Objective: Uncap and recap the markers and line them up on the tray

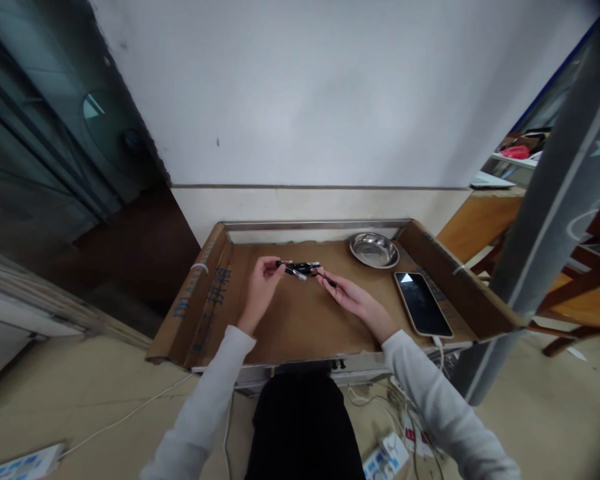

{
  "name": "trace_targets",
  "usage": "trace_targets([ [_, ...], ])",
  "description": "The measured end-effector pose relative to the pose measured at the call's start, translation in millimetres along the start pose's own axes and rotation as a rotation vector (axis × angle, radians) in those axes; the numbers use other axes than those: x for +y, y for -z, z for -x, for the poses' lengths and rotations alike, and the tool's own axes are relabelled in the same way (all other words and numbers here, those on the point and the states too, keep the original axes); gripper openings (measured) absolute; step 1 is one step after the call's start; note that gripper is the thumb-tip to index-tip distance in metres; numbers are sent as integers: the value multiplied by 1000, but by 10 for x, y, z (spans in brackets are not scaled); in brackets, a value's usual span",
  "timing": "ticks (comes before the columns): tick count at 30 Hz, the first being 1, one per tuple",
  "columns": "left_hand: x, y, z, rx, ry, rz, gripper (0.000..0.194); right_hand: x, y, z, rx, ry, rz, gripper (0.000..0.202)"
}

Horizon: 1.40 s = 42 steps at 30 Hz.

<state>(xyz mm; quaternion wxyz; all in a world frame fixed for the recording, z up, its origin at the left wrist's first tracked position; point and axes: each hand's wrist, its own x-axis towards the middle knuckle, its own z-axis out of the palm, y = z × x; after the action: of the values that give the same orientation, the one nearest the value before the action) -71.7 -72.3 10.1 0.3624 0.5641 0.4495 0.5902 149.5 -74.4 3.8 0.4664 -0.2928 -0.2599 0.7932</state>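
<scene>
My left hand (267, 272) pinches the dark end of a black-and-clear pen (296, 272), whose pale end points right. Opposite it, my right hand (344, 291) is closed on a slim black piece (327, 279) that looks like a pen part; the fingers cover some of it. Just behind the gap between both hands, several black pens (307, 266) lie bunched on the cardboard (300, 320). The held pen overlaps them in view, so I cannot tell whether it touches them.
A round steel dish (374, 250) stands at the back right. In front of it lies a phone (423, 304) with a white cable (439, 348). Folded cardboard sides (187, 303) edge the work surface. A white wall (320, 100) rises behind, and a grey post (555, 220) stands at right.
</scene>
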Motion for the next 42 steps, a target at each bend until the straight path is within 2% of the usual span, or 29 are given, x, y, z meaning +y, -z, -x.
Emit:
trace_targets([
  [2,-65,27,61,-201,12,-119,21,2,37,25,8,100,127,22],
  [4,-88,2,137,-434,-37,-272,14,29,43,46,22,239,280,26],
  [5,-90,-28,168,-518,-81,-345,11,50,32,54,28,312,369,27],
  [7,-94,-101,197,-591,-191,-477,8,98,-8,63,13,440,581,26],
  [10,-148,-182,149,-572,-345,-642,11,169,-67,56,-94,542,932,23],
  [14,-256,-147,48,-574,-427,-752,15,235,-63,14,-230,647,1365,23],
  [16,-263,-98,42,-556,-451,-763,20,244,-35,12,-223,718,1539,25],
  [19,-195,-54,103,-525,-458,-745,32,222,16,62,-89,783,1683,30],
  [21,-131,-65,163,-531,-448,-726,34,199,54,106,14,785,1728,29],
  [23,-85,-109,210,-548,-444,-719,30,184,90,127,63,761,1744,25],
  [28,-122,-262,187,-512,-432,-743,23,186,120,48,-35,737,1605,20],
  [31,-188,-307,130,-481,-409,-730,17,186,121,-8,16,759,1574,20],
  [36,-230,-299,109,-456,-400,-733,12,184,165,-50,137,787,1671,17],
  [42,-261,-246,116,-332,-340,-715,14,195,180,-119,191,783,1714,16],
])
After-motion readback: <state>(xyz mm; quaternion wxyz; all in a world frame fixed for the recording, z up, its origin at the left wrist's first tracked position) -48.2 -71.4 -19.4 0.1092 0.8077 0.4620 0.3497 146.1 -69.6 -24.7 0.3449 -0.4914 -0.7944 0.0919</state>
